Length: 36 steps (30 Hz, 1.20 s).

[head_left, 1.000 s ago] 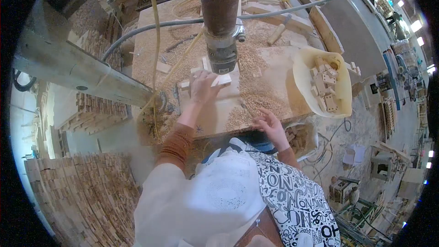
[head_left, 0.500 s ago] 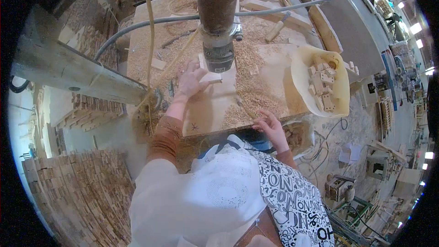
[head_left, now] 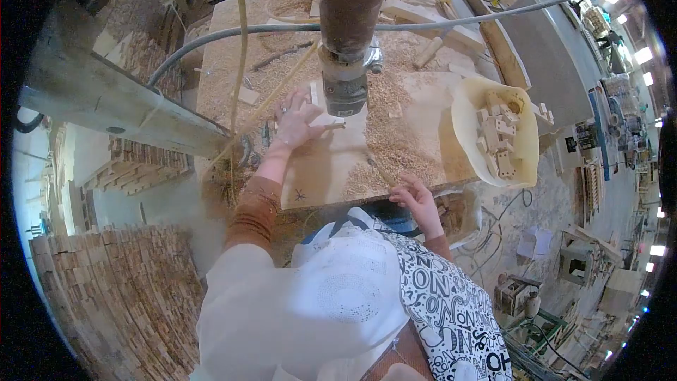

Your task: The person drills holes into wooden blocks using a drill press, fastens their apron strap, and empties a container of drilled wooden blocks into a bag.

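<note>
Sawdust (head_left: 395, 144) covers much of the wooden work table (head_left: 324, 180), and the left hand (head_left: 296, 121) rests on a bare part of it, just under the head of the drilling machine (head_left: 345, 77). The fingers of this hand are spread and press down on a small wooden block (head_left: 330, 124), which lies at the fingertips, directly below the machine head; whether the tool already touches the block, I cannot tell. The right hand (head_left: 417, 201) is well apart from the block, at the near edge of the table, with the fingers loosely curled and holding nothing, only touching the edge. To the right of the left fingers, beyond the pile of shavings, stands a pale plastic basin (head_left: 465, 109) with many small wooden blocks inside; some of them seem to have notches or holes, so I judge that they are pieces already worked. Below the right hand, under the table edge, a box (head_left: 462, 215) holds more small wood pieces, perhaps those that wait. Judging from the filled basin, a good part of the work is done, and the block under the machine is in hand now. On the left side of the person, stacked wooden pieces (head_left: 120, 296) fill the floor.
</note>
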Available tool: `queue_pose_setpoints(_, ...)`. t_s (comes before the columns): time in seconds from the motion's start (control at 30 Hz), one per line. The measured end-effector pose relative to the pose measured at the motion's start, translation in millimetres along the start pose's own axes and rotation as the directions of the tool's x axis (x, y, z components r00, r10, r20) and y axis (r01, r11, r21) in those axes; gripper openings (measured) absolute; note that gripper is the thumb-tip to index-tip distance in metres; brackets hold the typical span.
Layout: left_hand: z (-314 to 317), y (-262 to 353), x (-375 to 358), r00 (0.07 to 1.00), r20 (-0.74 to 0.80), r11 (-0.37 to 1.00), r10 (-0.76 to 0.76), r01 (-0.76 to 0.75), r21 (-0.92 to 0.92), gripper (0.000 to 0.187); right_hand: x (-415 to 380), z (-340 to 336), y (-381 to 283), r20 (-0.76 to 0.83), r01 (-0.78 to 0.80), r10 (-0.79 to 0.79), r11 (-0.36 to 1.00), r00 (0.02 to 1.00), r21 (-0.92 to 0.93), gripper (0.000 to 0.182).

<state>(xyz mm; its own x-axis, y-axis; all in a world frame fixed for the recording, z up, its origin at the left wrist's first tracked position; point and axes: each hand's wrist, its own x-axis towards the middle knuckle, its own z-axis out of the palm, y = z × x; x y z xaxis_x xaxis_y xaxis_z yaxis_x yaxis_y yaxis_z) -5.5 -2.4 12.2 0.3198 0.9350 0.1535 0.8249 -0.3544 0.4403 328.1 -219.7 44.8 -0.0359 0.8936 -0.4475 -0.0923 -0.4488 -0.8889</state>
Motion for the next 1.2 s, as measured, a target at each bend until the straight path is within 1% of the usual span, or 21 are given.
queue_pose_setpoints(0.07,0,-1,0,1.0,0.026,1.0,-0.014,0.014,-0.002,0.046,0,0,3,0.007,0.007,-0.007,1.0,1.0,-0.003,0.042)
queue_pose_setpoints(0.2,1,-2,0,0.999,0.029,1.0,-0.017,0.016,0.012,0.046,-2,3,3,-0.012,0.003,-0.003,1.0,1.0,0.003,0.041)
queue_pose_setpoints(0.27,1,0,-1,1.0,0.016,0.999,-0.019,0.018,0.049,0.059,-2,4,1,0.006,-0.004,0.004,1.0,1.0,0.018,0.041)
queue_pose_setpoints(0.4,1,-5,-1,1.0,0.01,0.999,0.019,-0.02,0.039,0.055,-1,4,3,0.005,0.013,-0.013,1.0,1.0,0.009,0.041)
queue_pose_setpoints(0.5,0,-2,0,1.0,0.03,1.0,-0.001,0.0,0.013,0.052,-2,7,-1,-0.01,0.003,-0.003,1.0,1.0,0.002,0.04)
queue_pose_setpoints(0.57,-4,2,1,0.996,0.079,0.999,-0.043,0.041,0.024,0.052,-4,10,-7,0.011,-0.032,0.032,0.999,0.999,-0.02,0.042)
queue_pose_setpoints(0.67,0,-3,1,0.997,0.065,0.999,-0.034,0.036,-0.029,0.049,-1,9,-3,0.017,-0.031,0.031,0.999,0.999,-0.023,0.041)
queue_pose_setpoints(0.8,2,-4,1,0.996,0.068,0.998,-0.05,0.052,-0.024,0.048,3,8,2,0.03,-0.032,0.033,0.999,0.999,-0.017,0.042)
queue_pose_setpoints(0.87,0,-3,1,0.996,0.076,0.999,-0.051,0.052,-0.01,0.045,3,10,1,0.026,-0.013,0.013,0.999,1.0,-0.03,0.039)
queue_pose_setpoints(1.0,1,-3,-1,0.999,0.027,0.999,-0.024,0.024,0.021,0.05,3,11,-2,0.033,-0.033,0.034,0.999,0.999,-0.026,0.042)
queue_pose_setpoints(1.1,-1,0,0,1.0,0.009,1.0,-0.016,0.016,-0.01,0.05,2,10,-4,0.032,-0.037,0.039,0.999,0.999,-0.038,0.042)
queue_pose_setpoints(1.17,-7,4,0,0.996,0.08,0.999,-0.049,0.048,0.005,0.045,1,9,-3,0.032,-0.019,0.02,1.0,0.999,-0.022,0.041)
queue_pose_setpoints(1.2,-4,1,1,0.996,0.081,0.999,-0.047,0.047,0.005,0.045,1,8,-2,0.03,-0.019,0.02,1.0,0.999,-0.021,0.041)
